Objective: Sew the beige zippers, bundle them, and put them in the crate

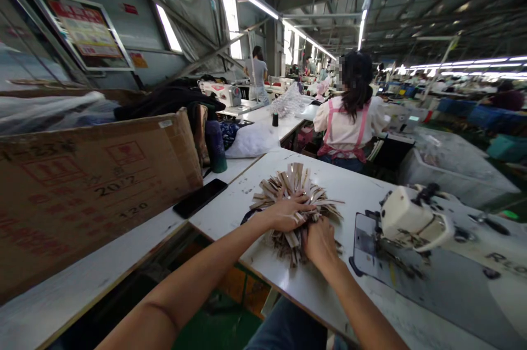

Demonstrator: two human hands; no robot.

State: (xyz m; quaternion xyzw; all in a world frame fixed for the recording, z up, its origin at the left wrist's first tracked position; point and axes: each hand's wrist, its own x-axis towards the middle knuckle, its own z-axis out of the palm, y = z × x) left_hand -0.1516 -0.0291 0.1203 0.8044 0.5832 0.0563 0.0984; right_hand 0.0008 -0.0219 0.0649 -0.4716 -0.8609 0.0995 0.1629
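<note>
Left hand (290,214): fingers loosely spread across the top of a shaggy bundle of beige and grey-brown fabric strips (295,176). Right hand (321,237): fingers curled into its near right side; fingertips hidden, cannot tell whether the grip pinches. Bundle lies on a white, smooth-topped table (230,215), left of a white sewing machine (415,218). Far left, brown cardboard box (135,174), translucent plastic sheeting (61,111) at its top. Far right, white rectangular bin (457,171) holding clear plastic wrapping (434,147).
</note>
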